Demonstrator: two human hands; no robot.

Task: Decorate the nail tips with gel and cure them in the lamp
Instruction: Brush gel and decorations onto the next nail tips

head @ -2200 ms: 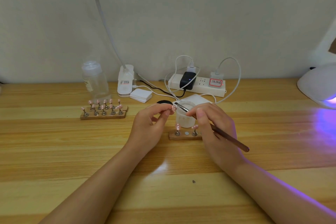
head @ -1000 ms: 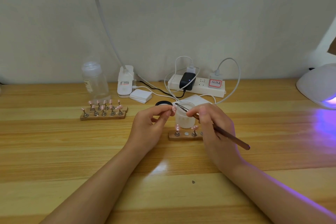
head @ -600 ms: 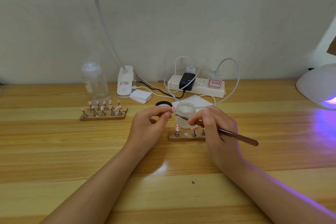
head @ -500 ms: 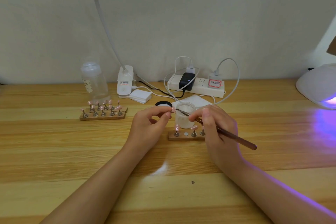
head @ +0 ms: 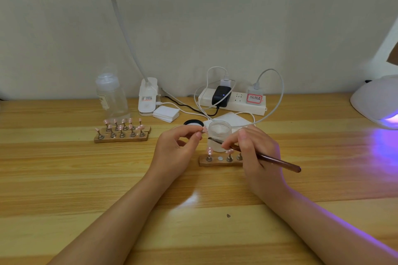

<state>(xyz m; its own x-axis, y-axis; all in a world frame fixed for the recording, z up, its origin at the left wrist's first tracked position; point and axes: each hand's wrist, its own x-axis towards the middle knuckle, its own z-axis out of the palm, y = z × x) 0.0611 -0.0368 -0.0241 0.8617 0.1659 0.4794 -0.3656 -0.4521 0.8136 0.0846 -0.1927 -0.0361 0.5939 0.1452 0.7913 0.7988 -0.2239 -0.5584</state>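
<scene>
The brush (head: 256, 154) had dropped away from the nail tip (head: 204, 129): a moment earlier its bristle end was up beside the pink tip pinched in the left hand (head: 175, 153), and now it pointed lower, across the front of the frosted gel jar (head: 219, 138), with a clear gap between bristles and tip. The left hand's fingers (head: 197, 135) stayed clenched on that single tip by thumb and forefinger, holding it just left of the jar's rim at much the same height as before. The right hand (head: 254, 153) kept its fingers wrapped round the brush in a pen grip, the wooden handle slanting out to the right of the jar. This looked like a pause between strokes, perhaps to reload gel or to check the coat, so the decorating of this tip was probably not finished. Just in front of the jar the small wooden stand (head: 219, 160) held other tips on pegs and showed one bare magnet disc, likely the held tip's place. Well left of the jar a fuller stand (head: 122, 133) carried two rows of pink tips. Far right of the jar, at the tabletop (head: 86, 178) edge, the curing lamp (head: 374, 101) glowed violet; no tip could be seen inside it
</scene>
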